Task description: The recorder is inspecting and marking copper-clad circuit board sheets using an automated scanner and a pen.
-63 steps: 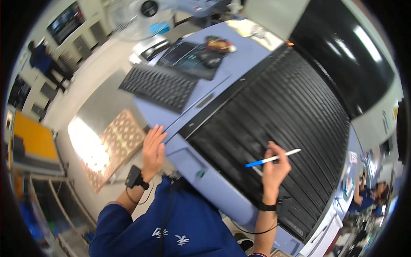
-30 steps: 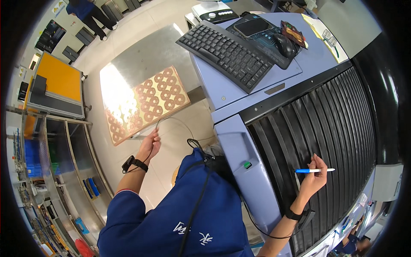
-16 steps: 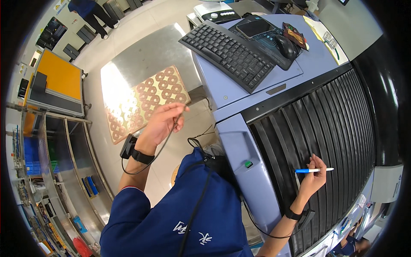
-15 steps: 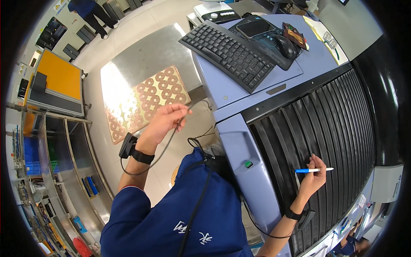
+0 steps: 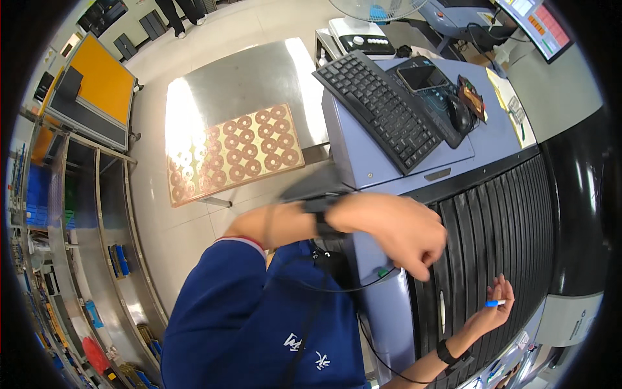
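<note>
- Two bare hands are in view, both curled, on the machine side of the body.
- Right hand (image 5: 495, 310): fingers bent together around a pen (image 5: 494, 303), its blue end showing on the left of the grip. Hand and pen lie over the black ribbed cover (image 5: 492, 227); whether the knuckles touch the ribs, I cannot tell.
- Left hand (image 5: 405, 233): back of the hand up, fingers folded inward, wrist bent. A thin dark cable (image 5: 337, 290) runs up near its thumb — whether the fingers hold it, I cannot tell. Blur softens the forearm and the black wrist strap (image 5: 326, 217).
- Edges: the left hand reaches across the machine's blue-grey front rim (image 5: 382, 318), with a green button (image 5: 383, 272) just below the hand. A slim white stick (image 5: 442, 312) lies on the cover near that rim, between the two hands.
- Room: ribs stretch between the hands and run on beyond them, up to a glossy black panel (image 5: 576, 207) on the right.
- Ahead of the left hand, the keyboard (image 5: 382, 107) slants along the blue-grey top, mouse (image 5: 459, 115) and phone (image 5: 422, 76) beyond it.
- Left of the forearm — floor (image 5: 184, 243), then a metal table (image 5: 253, 74) bearing a ring-patterned board (image 5: 256, 152).
</note>
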Demonstrator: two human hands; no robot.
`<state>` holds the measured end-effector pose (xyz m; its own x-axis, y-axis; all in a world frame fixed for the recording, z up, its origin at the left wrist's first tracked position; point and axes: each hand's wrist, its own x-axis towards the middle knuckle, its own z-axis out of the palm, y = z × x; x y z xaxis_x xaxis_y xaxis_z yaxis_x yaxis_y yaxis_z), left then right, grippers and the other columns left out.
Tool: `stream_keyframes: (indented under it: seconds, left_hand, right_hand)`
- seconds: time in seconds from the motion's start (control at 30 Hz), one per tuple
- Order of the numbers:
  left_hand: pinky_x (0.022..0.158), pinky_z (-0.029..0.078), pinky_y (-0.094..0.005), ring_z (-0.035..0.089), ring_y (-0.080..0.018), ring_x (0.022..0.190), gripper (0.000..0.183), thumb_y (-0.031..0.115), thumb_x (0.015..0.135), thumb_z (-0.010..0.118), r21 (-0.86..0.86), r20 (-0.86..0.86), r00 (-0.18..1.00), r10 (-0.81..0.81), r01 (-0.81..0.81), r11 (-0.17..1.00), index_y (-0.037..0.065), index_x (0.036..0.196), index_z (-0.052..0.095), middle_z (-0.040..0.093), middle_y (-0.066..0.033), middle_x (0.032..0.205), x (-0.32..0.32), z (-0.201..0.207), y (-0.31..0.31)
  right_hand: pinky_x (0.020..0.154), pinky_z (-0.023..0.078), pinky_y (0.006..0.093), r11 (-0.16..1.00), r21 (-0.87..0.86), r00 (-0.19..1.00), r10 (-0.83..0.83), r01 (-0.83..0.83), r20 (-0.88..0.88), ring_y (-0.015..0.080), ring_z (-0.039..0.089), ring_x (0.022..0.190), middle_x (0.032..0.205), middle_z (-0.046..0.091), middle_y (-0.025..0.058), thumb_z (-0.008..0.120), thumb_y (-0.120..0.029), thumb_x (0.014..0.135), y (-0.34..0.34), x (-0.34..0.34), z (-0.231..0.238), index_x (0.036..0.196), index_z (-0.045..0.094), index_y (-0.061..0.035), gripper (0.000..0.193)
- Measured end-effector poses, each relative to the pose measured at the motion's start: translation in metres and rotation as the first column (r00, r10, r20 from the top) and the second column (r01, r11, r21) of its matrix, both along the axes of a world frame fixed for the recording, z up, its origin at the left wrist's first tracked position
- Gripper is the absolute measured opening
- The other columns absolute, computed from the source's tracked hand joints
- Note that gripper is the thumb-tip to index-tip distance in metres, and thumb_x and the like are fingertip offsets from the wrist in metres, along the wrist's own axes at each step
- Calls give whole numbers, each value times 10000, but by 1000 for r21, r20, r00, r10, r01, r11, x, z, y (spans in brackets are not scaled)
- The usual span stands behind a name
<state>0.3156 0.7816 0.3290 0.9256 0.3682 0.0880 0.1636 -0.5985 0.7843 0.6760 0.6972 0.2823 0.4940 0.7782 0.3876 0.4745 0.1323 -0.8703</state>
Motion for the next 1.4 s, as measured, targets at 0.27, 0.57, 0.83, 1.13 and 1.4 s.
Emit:
stream_keyframes:
  seconds: [0.27,0.57,0.83,1.13,1.4]
  left_hand:
    - [567,491,-425,635,-324,603,201,223,798,610,23,484,868,110,-138,990,43,785,698,654,-140,663,154,-50,52]
    - [548,508,-425,662,-330,633,157,209,802,658,179,531,825,192,-331,927,69,868,685,679,-120,691,160,-100,67]
    - [483,466,-382,630,-288,576,70,139,840,650,235,588,804,89,-275,932,77,867,637,630,-78,642,164,-98,52]
    - [501,508,-313,649,-212,544,106,117,832,726,262,453,886,97,-236,936,79,927,696,663,-76,671,166,-83,54]
    - [579,549,-249,701,-142,639,145,78,833,742,124,355,921,160,-217,968,19,956,693,710,-83,741,167,-82,46]
  right_hand:
    - [757,526,289,999,31,977,42,-37,-211,200,665,953,1090,690,140,612,-106,966,27,-23,-12,1132,613,0,197]
    - [711,530,271,989,-124,996,75,-82,-55,168,668,833,979,704,139,589,-33,949,18,-46,-44,1065,635,56,153]
    - [816,533,317,991,-113,997,73,-72,7,187,654,860,929,691,122,632,9,908,14,-61,-44,1035,652,73,144]
    - [719,542,324,989,-143,992,61,-44,114,236,715,780,852,723,161,670,-31,867,10,-57,-26,992,704,-6,132]
    - [690,553,404,989,-104,988,115,-104,107,349,698,777,830,700,172,641,-53,837,6,-52,-31,1018,659,-32,183]
